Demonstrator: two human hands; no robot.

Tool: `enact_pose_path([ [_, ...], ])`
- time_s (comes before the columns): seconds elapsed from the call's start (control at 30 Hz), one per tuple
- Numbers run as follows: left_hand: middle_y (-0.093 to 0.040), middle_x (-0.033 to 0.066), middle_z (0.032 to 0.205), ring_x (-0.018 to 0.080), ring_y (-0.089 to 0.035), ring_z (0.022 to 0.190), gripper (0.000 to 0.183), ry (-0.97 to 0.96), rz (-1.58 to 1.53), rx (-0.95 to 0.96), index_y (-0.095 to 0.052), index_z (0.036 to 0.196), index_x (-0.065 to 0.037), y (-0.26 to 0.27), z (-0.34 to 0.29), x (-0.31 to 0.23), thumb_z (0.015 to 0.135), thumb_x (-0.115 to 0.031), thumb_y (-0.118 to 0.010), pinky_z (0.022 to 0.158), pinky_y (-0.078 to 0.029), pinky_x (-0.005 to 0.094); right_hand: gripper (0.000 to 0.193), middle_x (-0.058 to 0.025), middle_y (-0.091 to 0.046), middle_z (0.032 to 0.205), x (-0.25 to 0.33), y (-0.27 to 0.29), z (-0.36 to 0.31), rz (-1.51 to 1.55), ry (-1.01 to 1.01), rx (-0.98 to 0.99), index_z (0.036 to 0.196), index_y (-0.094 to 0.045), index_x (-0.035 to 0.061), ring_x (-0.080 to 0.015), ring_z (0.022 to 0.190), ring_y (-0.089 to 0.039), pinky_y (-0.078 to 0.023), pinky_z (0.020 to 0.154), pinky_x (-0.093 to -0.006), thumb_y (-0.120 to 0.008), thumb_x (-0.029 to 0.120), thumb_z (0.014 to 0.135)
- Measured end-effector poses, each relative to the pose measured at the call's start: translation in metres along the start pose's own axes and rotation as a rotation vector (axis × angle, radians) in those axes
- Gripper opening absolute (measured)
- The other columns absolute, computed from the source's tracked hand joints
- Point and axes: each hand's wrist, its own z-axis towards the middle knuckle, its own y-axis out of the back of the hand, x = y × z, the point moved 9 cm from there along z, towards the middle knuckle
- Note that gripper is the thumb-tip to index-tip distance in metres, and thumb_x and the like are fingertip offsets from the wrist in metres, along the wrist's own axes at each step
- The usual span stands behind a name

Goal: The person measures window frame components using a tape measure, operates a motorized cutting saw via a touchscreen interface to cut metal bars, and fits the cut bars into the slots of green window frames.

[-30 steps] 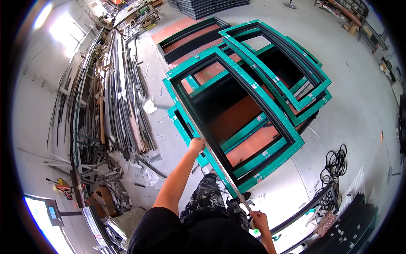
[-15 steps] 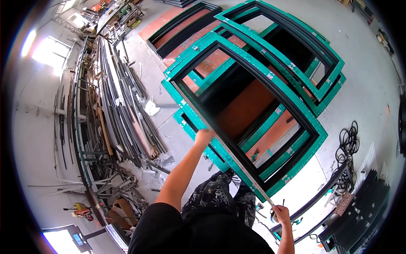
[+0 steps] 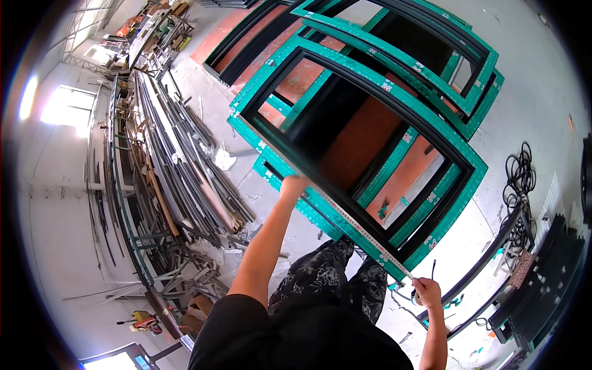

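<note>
A large window frame [image 3: 453,237], black inside with green protective film on its faces, lies on top of other frames in front of me. Along its near side stretches a pale tape measure blade [image 3: 364,231]. My right hand [image 3: 428,291] is closed round the tape measure's case [image 3: 417,300], just off the frame's near right corner. My left hand [image 3: 293,186] is closed at the frame's near edge, beside the blade; its fingertips are partly hidden. Below it shows the green edge of a lower frame [image 3: 317,222].
More green-filmed frames [image 3: 478,117] lie beyond, with black frames [image 3: 237,52] on reddish boards at the far left. Long metal profiles [image 3: 179,154] are heaped on the left. Black cable [image 3: 521,172] and dark profiles [image 3: 549,283] sit at the right.
The whole view has shifted a little, with the frames sitting slightly higher in the picture. Both hands keep their places on the frame edge and the tape measure.
</note>
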Motion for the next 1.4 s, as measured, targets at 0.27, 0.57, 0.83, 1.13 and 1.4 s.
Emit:
enact_pose_path([
  [0.27,-0.053,0.0034,0.055,0.0131,-0.043,0.041,0.02,0.012,0.015,0.058,-0.064,0.071,-0.001,-0.003,0.027,0.012,0.079,-0.018,-0.061,0.037,-0.03,0.0292,0.029,-0.0127,-0.058,0.058,0.005,0.003,-0.001,-0.044,-0.039,-0.071,0.074,-0.068,0.0045,-0.0255,0.05,-0.056,-0.042,0.05,-0.0369,-0.064,0.03,0.087],
  [0.57,-0.061,0.0022,0.065,0.0108,-0.036,0.041,0.018,-0.022,-0.084,0.12,-0.068,0.074,-0.002,-0.007,0.034,0.018,0.078,-0.018,-0.063,0.038,-0.026,0.0295,0.027,-0.0146,-0.059,0.063,0.031,0.018,-0.004,-0.02,0.015,-0.091,0.071,-0.065,0.0046,-0.0338,0.058,-0.058,-0.043,0.053,-0.0415,-0.065,0.028,0.086],
  [0.83,-0.054,0.002,0.056,0.0106,-0.033,0.039,0.016,-0.117,-0.147,0.171,-0.068,0.075,-0.002,-0.007,0.031,0.009,0.078,-0.017,-0.064,0.038,-0.024,0.0295,0.03,-0.0136,-0.057,0.061,0.031,0.016,-0.006,-0.007,-0.017,-0.104,0.07,-0.063,0.002,-0.0298,0.055,-0.056,-0.041,0.052,-0.0395,-0.064,0.027,0.087],
  [1.13,-0.061,0.0013,0.064,0.0127,-0.044,0.044,0.019,-0.019,-0.04,0.259,-0.073,0.086,-0.009,-0.017,0.076,0.046,0.085,-0.023,-0.061,0.037,-0.03,0.0283,0.038,-0.0139,-0.06,0.063,0.024,0.018,-0.001,-0.214,-0.018,-0.097,0.066,-0.065,0.0084,-0.0346,0.063,-0.059,-0.045,0.059,-0.0471,-0.058,0.039,0.087],
  [1.4,-0.038,-0.0074,0.054,0.0049,-0.027,0.04,0.015,0.135,-0.257,0.253,-0.06,0.073,-0.009,-0.015,0.037,0.021,0.084,-0.019,-0.064,0.036,-0.019,0.0214,0.032,-0.0114,-0.062,0.066,0.029,0.017,0.003,-0.145,-0.02,-0.125,0.072,-0.068,0.0099,-0.033,0.066,-0.06,-0.047,0.059,-0.0445,-0.059,0.037,0.087],
])
